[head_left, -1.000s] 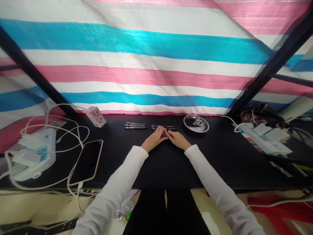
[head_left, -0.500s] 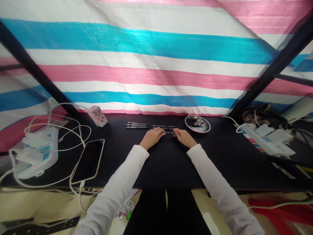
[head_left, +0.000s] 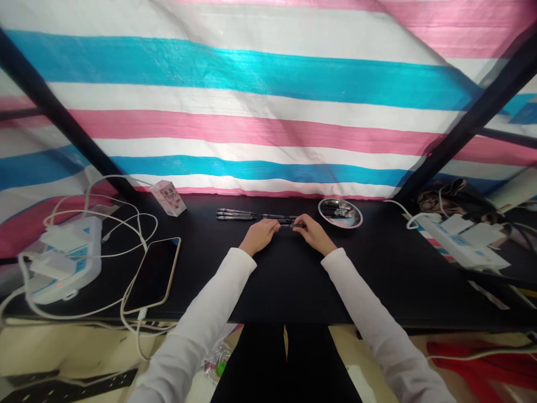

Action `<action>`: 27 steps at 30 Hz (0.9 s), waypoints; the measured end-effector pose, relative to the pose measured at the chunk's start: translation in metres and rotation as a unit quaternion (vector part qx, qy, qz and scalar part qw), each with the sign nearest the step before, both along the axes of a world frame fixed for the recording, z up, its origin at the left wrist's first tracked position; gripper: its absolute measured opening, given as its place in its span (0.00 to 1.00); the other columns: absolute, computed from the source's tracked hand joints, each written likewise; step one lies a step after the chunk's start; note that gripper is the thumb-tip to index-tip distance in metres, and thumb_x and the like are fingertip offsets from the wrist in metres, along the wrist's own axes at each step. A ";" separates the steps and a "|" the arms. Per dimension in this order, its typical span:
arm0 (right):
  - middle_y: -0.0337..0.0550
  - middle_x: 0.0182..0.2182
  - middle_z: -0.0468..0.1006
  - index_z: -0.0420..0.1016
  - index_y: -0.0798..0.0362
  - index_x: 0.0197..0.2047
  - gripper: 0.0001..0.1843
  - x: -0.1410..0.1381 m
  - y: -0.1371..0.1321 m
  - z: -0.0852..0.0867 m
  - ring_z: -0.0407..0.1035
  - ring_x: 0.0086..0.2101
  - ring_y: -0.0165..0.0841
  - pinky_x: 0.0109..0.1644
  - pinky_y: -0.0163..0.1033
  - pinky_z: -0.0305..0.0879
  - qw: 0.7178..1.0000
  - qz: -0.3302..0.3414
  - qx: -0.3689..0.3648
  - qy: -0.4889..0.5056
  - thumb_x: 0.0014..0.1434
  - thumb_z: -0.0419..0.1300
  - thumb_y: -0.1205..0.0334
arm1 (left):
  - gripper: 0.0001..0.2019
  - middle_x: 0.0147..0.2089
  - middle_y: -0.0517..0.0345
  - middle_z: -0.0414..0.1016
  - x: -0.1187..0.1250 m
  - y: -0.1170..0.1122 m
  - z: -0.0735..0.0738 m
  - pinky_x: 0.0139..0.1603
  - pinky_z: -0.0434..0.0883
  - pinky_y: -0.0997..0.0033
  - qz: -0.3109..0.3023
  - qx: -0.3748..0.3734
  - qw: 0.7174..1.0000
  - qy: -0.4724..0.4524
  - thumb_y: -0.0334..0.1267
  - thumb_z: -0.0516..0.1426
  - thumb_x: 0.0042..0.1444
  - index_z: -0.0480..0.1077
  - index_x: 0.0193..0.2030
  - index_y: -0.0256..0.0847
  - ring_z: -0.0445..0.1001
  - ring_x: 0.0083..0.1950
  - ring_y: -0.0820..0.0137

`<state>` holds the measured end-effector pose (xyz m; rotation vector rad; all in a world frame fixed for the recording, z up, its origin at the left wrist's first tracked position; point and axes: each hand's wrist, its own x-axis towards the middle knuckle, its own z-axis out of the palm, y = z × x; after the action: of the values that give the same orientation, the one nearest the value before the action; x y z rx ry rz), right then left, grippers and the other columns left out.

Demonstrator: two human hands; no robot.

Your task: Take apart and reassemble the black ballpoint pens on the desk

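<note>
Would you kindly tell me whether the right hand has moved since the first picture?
Yes, the right hand has shifted rightward, nearer the steel dish.

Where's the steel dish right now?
In the head view, the round steel dish sits at the far edge of the black table, just right of the pens at the right hand.

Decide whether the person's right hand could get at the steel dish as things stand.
Probably yes: the right hand lies close to the left of the steel dish, and no object appears to stand between them on the black table.
</note>
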<state>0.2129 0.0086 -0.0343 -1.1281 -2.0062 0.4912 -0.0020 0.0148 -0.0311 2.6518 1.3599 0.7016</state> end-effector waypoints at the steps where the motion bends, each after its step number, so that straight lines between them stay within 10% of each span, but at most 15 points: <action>1: 0.41 0.34 0.69 0.65 0.51 0.38 0.08 0.000 0.000 0.000 0.66 0.35 0.32 0.41 0.38 0.63 1.000 0.001 0.003 -0.001 0.57 0.56 0.58 | 0.12 0.38 0.59 0.72 0.000 0.000 0.000 0.39 0.65 0.75 0.003 -0.003 1.000 0.000 0.38 0.44 0.64 0.68 0.37 0.43 0.69 0.41 0.72; 12: 0.47 0.34 0.72 0.72 0.53 0.35 0.19 0.005 0.002 0.003 0.64 0.37 0.36 0.45 0.43 0.58 0.981 -0.047 0.053 -0.181 0.65 0.43 0.55 | 0.12 0.39 0.58 0.70 0.001 -0.001 0.002 0.40 0.66 0.75 0.001 0.012 1.000 -0.021 0.38 0.45 0.64 0.68 0.36 0.42 0.69 0.42 0.72; 21: 0.43 0.32 0.72 0.68 0.53 0.35 0.06 0.006 0.003 0.005 0.64 0.35 0.35 0.40 0.40 0.58 0.994 -0.038 0.054 -0.091 0.58 0.57 0.59 | 0.13 0.39 0.60 0.71 -0.001 -0.001 0.002 0.39 0.65 0.75 -0.007 -0.015 1.000 -0.023 0.37 0.44 0.64 0.68 0.36 0.42 0.71 0.40 0.72; 27: 0.45 0.36 0.71 0.67 0.53 0.43 0.15 0.000 -0.004 0.007 0.64 0.37 0.36 0.43 0.42 0.59 0.990 -0.048 0.055 -0.119 0.57 0.58 0.52 | 0.13 0.39 0.59 0.72 -0.001 -0.001 -0.001 0.41 0.65 0.75 -0.003 -0.012 0.999 -0.033 0.37 0.44 0.64 0.67 0.35 0.42 0.70 0.42 0.72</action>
<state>0.2124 0.0045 -0.0275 -1.2560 -2.1398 0.2020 -0.0029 0.0139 -0.0316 2.5878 1.3352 0.7596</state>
